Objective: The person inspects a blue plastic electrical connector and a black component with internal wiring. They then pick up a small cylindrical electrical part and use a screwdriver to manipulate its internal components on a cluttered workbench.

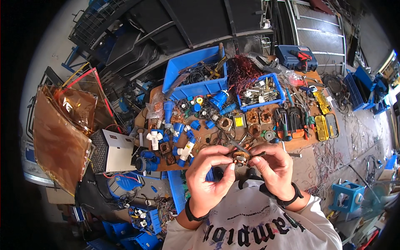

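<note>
My left hand (210, 171) and my right hand (273, 164) come together at the table's near edge, in front of my chest. Between their fingertips is a small round part (241, 156) with a dark rim and copper-coloured pieces inside, perhaps from an electric motor. The left thumb and forefinger pinch its left side. On its other side, the right thumb and fingertips grip it. A dark, narrow piece (234, 144) slants just beyond the part; whether it is joined to it I cannot tell. Blue and white plug connectors (185, 151) lie left of my hands.
On the wooden table (298, 143) stand a large blue bin (195, 90) and a blue tray of bolts (261, 92). Screwdrivers and hex keys (295, 120) lie right, beside yellow bit cases (321, 127). A red drill (303, 60) sits by a dark blue case (287, 56).
</note>
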Demonstrator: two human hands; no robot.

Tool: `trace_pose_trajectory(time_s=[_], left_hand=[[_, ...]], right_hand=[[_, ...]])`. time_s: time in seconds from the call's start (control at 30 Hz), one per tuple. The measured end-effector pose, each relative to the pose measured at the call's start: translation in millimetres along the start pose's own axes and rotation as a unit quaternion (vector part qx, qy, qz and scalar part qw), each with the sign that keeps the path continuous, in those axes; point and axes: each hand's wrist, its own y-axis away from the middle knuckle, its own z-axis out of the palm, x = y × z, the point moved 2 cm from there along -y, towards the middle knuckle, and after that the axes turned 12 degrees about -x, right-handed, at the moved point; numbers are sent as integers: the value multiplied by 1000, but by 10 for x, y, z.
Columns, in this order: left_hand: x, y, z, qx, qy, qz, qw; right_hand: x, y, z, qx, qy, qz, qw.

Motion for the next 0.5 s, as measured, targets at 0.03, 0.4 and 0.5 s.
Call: trace_pose_trajectory(time_s=[0.03, 0.4, 0.5], left_hand=[[7, -1, 0, 0, 0, -2, 1000], [0, 10, -40, -8, -13, 14, 1000], [9, 23, -47, -9, -16, 14, 1000]], right_hand=[[7, 0, -1, 2, 13, -7, 1000], [-11, -5, 17, -5, 64, -32, 997], [-27, -13, 26, -9, 89, -48, 995]])
